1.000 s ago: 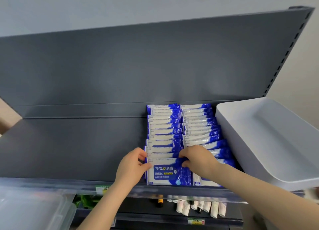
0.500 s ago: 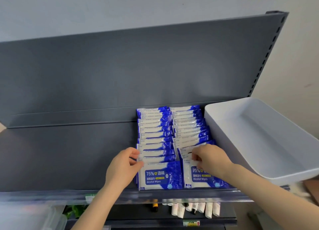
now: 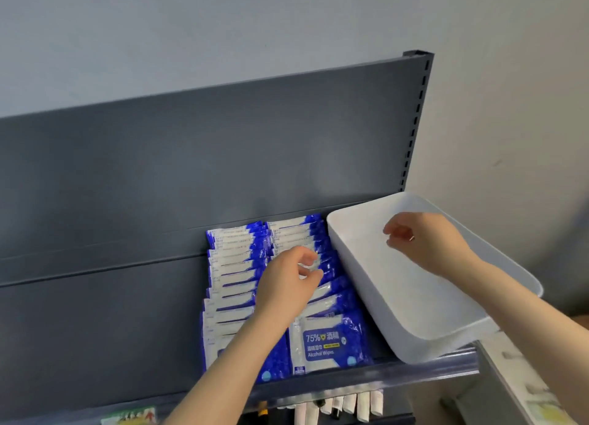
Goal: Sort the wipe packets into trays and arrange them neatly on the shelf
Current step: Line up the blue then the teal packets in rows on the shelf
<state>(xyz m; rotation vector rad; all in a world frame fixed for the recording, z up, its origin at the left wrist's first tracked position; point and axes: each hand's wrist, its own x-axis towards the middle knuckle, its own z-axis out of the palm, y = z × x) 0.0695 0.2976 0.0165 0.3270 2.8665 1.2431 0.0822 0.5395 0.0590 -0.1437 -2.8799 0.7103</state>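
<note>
Head view close above shelf [image 3: 95,329], perhaps tilted.

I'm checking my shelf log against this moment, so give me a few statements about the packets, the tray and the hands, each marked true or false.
1. The white tray holds no packets. True.
2. The wipe packets stand in three rows. False: there are two rows, side by side.
3. The right hand is over the tray. True.
4. The left hand rests on the tray's rim. False: it is at the right-hand row of packets, apart from the tray.
5. The front packet reads "Alcohol Wipes". True.
</note>
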